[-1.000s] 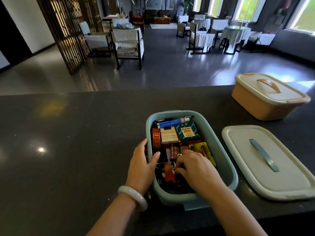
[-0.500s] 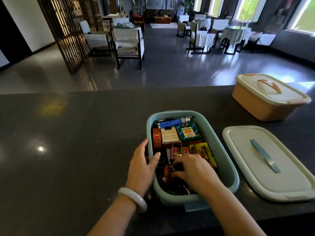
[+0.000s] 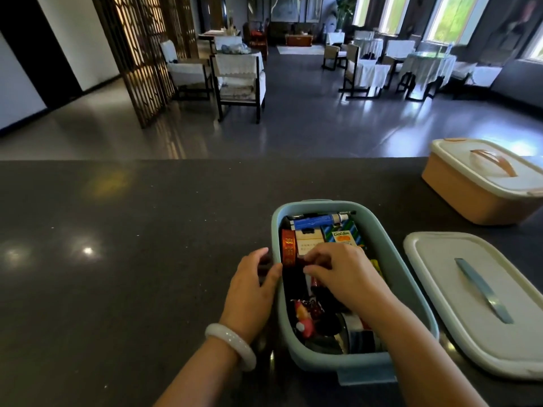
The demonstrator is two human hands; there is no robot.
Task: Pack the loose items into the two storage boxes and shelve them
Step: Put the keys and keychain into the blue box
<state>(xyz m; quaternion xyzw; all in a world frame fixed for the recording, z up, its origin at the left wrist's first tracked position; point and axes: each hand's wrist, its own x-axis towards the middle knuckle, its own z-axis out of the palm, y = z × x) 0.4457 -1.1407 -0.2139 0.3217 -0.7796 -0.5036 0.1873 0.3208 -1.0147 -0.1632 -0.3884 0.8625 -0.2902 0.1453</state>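
— What are the hands doing on your feed?

— I'm seeing the left hand (image 3: 252, 292) resting against the outer left wall of the blue box (image 3: 411, 277), thumb lying over the rim, fingers fairly straight, a pale bangle (image 3: 230, 345) sitting on the wrist. The right hand (image 3: 342, 274) is reaching down into the box from the near side, fingers curled over the contents by the orange strip (image 3: 288, 250).

— Is that grip holding anything?

— I'm not able to tell; the fingertips are bunching together, but whatever lies under them is hidden.

— Any writing?

— I'm reading "Golden" on a green pack (image 3: 344, 235) at the far end, beside a cream pack (image 3: 308, 241) whose small print is too blurred. A blue pen-like tube (image 3: 316, 222) is lying across the far wall.

— Where are the boxes?

— The blue one is sitting open on the dark surface (image 3: 132, 259), its pale lid (image 3: 458, 289) lying flat just to the right. The orange box (image 3: 470, 195) is standing farther right, lid on.
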